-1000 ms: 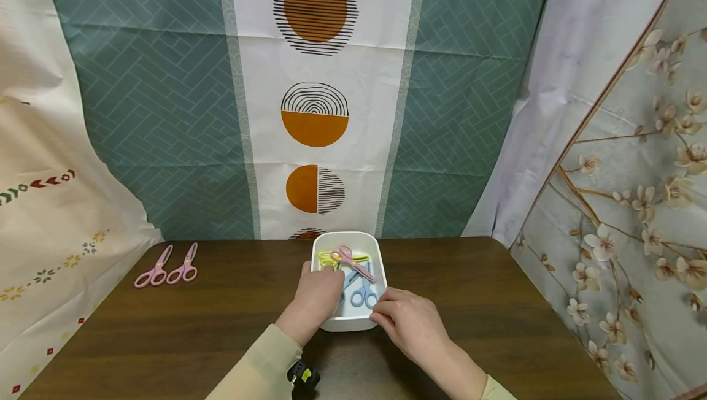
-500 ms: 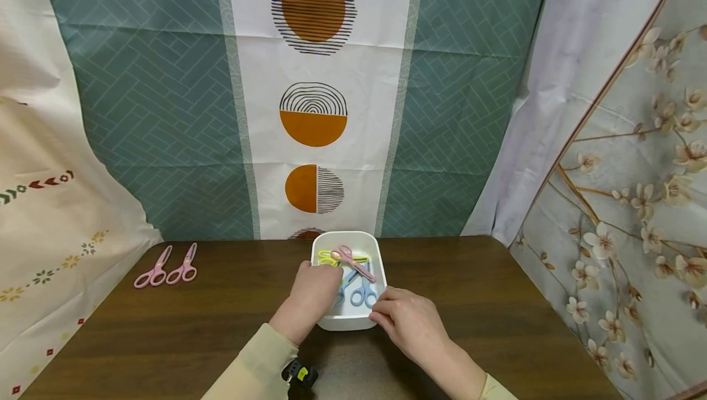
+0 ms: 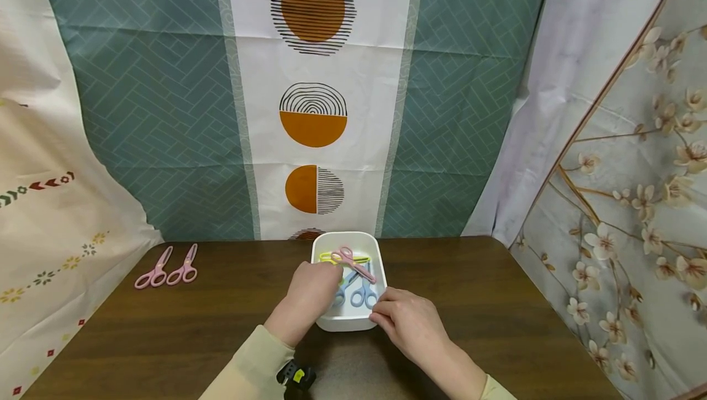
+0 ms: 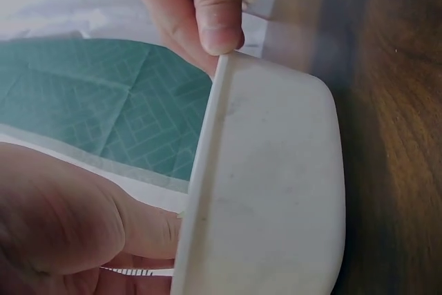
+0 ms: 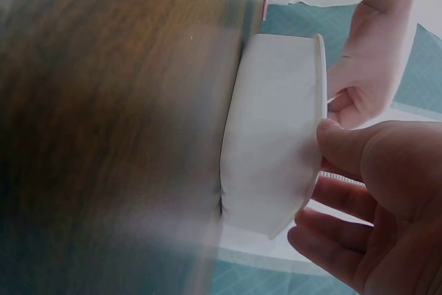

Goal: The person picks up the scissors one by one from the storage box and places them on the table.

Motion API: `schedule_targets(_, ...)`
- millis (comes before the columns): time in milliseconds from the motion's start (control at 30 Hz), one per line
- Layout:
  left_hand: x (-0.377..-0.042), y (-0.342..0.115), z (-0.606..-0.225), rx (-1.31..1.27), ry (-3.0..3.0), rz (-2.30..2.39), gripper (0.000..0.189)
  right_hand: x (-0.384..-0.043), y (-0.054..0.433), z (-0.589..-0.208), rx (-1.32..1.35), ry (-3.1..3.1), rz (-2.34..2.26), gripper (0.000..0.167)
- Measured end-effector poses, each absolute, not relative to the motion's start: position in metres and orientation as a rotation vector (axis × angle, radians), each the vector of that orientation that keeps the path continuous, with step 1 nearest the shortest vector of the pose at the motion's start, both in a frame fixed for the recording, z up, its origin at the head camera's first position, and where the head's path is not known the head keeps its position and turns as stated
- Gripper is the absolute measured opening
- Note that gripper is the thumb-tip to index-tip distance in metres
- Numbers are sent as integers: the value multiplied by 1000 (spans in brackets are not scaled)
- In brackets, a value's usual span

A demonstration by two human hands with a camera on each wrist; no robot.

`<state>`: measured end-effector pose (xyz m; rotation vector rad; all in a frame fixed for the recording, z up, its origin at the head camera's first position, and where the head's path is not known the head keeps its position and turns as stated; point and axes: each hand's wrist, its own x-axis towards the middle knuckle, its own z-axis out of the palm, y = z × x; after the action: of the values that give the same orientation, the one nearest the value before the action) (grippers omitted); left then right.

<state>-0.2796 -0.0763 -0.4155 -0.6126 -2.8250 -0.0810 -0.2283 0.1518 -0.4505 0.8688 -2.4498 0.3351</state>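
Broad tabletop [image 3: 221, 308] beside white tray [image 3: 347, 325], right hand [image 3: 411, 323] on rim [image 3: 345, 319]

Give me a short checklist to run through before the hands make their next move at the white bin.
1. Bin steadied: ok. The right hand pinches the rim of the white bin at its near right corner.
2. Left hand holding something: cannot tell. It reaches over the bin's left rim, fingertips hidden.
3. Scissors in the bin lying separately: not ok. The pink scissors lie across the yellow scissors.
4. Scissors on the table clear of both hands: ok. Two pink pairs lie at the far left.
5. All scissors visible in the bin: not ok. The left hand covers part of it.
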Motion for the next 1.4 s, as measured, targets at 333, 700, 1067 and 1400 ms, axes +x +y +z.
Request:
schedule_targets(333,-266,-83,-398,-586,-2805,-114,9,-228,151,-448,863,-2470,339,6)
schedule_targets(700,-255,-104,-392,-574,-2648,-102,15,-228,151,-449,852,-2482,323,7)
schedule_targets(1067,-248,-130,-395,-546,-2420,-96,19,-226,150,-448,828,-2488,346,8)
schedule_targets(1400,-243,-160,-408,-531,-2309,-17,28,-226,150,-449,846,-2475,340,7)
